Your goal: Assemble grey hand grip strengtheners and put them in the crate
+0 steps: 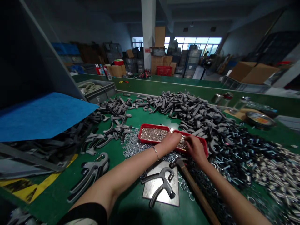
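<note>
As left hand [172,141] and right hand [196,150] curl down over red tray [205,147], cannot tell grips' closure.

Hands: two, left hand [170,140] and right hand [195,149]. Red trays: two, left red tray [141,133] and right red tray [205,147]; small metal bits [153,134] in the left one, too many to count. Hammer [197,190]: one. Metal plate [150,190]: one, bearing one forked grey piece [164,179]. Overlapping grey pieces [91,175] left of the left arm: at least two, exact number hidden. Grey heap [187,107] beyond the trays: dozens of pieces. Black-ended bolts [234,147]: dozens. Silver cylinders [274,175]: dozens, many overlapping. Rings [131,143]: a great many, tally impossible. Bracelet [156,153]: one. Blue sheet [47,112]: one. Crate marked F [103,95]: one. Scissors [123,82]: one pair.
</note>
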Demonstrator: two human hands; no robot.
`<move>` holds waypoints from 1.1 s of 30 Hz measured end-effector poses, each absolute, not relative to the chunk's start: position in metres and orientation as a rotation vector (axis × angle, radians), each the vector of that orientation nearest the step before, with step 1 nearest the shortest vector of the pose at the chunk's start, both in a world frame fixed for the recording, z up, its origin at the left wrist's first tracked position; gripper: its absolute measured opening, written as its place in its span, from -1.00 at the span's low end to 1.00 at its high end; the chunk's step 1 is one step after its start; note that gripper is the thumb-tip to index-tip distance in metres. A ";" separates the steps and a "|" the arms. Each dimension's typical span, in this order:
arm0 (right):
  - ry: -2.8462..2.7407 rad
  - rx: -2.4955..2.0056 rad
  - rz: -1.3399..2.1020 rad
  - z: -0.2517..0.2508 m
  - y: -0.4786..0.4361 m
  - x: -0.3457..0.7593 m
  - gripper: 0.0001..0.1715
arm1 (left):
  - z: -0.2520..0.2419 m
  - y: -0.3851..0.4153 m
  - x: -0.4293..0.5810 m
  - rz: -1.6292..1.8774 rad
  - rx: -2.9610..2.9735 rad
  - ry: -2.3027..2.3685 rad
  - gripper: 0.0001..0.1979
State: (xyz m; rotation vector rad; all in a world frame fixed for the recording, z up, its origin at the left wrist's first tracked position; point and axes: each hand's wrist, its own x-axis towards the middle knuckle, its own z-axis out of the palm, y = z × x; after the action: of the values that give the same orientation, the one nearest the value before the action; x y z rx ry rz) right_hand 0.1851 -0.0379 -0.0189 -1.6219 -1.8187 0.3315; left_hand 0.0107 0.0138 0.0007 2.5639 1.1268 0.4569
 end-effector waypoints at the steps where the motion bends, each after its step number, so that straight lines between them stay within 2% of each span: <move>1: -1.776 -1.579 0.370 -0.015 -0.049 0.184 -0.74 | 0.002 0.008 0.002 0.505 2.529 1.126 -0.78; 4: -1.711 -1.489 0.555 -0.010 -0.095 0.173 -0.71 | 0.003 -0.023 -0.028 0.641 2.387 1.107 -0.82; 8: -1.572 -1.505 1.049 -0.025 -0.151 0.143 -0.68 | -0.005 -0.073 -0.068 0.772 1.898 1.088 -0.82; 10: -1.529 -1.541 1.099 -0.034 -0.161 0.130 -0.67 | -0.011 -0.091 -0.083 0.819 1.811 1.149 -0.83; 16: -1.671 -1.618 0.851 -0.039 -0.154 0.120 -0.73 | -0.022 -0.123 -0.123 0.820 1.668 1.213 -0.71; 22: -1.880 -1.717 0.667 -0.040 -0.155 0.119 -0.73 | -0.026 -0.138 -0.138 0.876 1.302 1.250 -0.78; 27: -2.074 -1.777 0.489 -0.048 -0.161 0.118 -0.74 | -0.035 -0.137 -0.114 0.875 1.636 1.274 -0.86; 33: -2.249 -1.830 0.311 -0.041 -0.158 0.115 -0.81 | -0.051 -0.136 -0.084 0.797 2.057 1.295 -0.84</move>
State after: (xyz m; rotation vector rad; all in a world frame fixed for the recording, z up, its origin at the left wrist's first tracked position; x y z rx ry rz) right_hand 0.1147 -0.1577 -0.0409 -1.8304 -2.2492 0.3108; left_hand -0.0836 -0.1361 -0.0509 2.0568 1.2949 0.7969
